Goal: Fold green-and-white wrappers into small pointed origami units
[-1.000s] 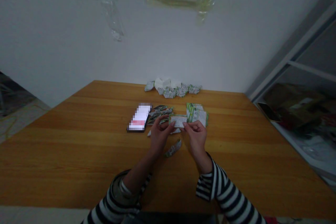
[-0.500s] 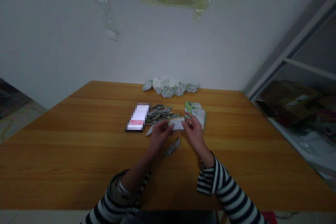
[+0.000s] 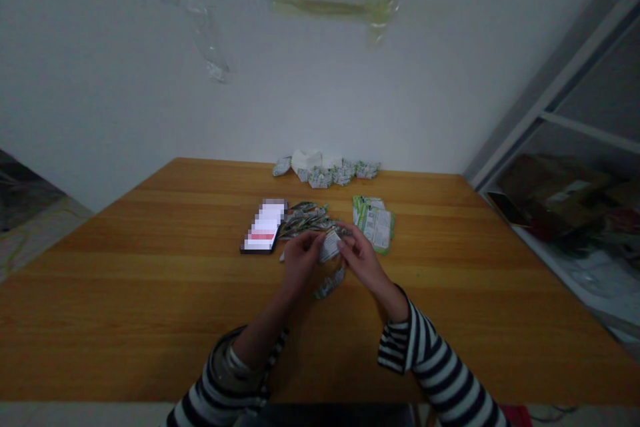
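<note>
My left hand (image 3: 300, 261) and my right hand (image 3: 361, 260) meet over the middle of the wooden table (image 3: 150, 293), both pinching one small printed paper slip (image 3: 330, 245) that stands tilted between the fingertips. A folded paper piece (image 3: 331, 285) lies on the table just under my hands. Behind my left hand sits a heap of dark folded pieces (image 3: 305, 218). A stack of flat green-and-white slips (image 3: 374, 222) lies just beyond my right hand.
A phone (image 3: 265, 233) with a lit screen lies left of the heap. More folded white and green pieces (image 3: 325, 170) line the table's far edge by the wall. A metal shelf (image 3: 560, 147) with clutter stands at the right.
The slip, held flat and wide between my hands before, is now turned on edge and narrower. My right hand has moved left toward my left hand.
</note>
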The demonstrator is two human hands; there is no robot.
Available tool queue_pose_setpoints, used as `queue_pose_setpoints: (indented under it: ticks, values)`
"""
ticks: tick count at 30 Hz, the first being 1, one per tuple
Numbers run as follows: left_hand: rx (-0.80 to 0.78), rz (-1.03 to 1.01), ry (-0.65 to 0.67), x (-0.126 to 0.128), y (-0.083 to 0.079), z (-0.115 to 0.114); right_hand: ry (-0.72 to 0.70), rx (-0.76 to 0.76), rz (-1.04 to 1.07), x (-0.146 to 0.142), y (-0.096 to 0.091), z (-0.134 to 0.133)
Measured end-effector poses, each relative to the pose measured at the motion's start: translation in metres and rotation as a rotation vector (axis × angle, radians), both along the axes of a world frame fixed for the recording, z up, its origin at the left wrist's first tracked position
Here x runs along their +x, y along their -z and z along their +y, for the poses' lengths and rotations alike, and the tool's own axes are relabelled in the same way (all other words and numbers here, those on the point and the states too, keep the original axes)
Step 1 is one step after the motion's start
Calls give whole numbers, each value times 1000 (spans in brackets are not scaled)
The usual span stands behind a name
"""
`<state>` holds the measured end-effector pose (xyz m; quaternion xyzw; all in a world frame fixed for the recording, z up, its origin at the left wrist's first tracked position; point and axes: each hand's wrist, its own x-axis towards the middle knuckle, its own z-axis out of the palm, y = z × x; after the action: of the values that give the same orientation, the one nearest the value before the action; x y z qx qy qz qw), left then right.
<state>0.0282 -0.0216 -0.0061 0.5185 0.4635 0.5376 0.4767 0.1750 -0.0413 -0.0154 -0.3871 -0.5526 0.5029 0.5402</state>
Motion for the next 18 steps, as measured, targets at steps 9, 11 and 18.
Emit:
queue_pose_setpoints:
  ticks: [9, 11, 18]
  values:
    - [18, 64, 234, 0, 0, 3, -48, 1, -48, 17, -5, 2]
    - [24, 55, 192, 0, -3, 2, -66, -22, -43, 16, -6, 1]
    - [104, -65, -2, -2, -6, 2, 110, 21, -92, -9, 7, 0]
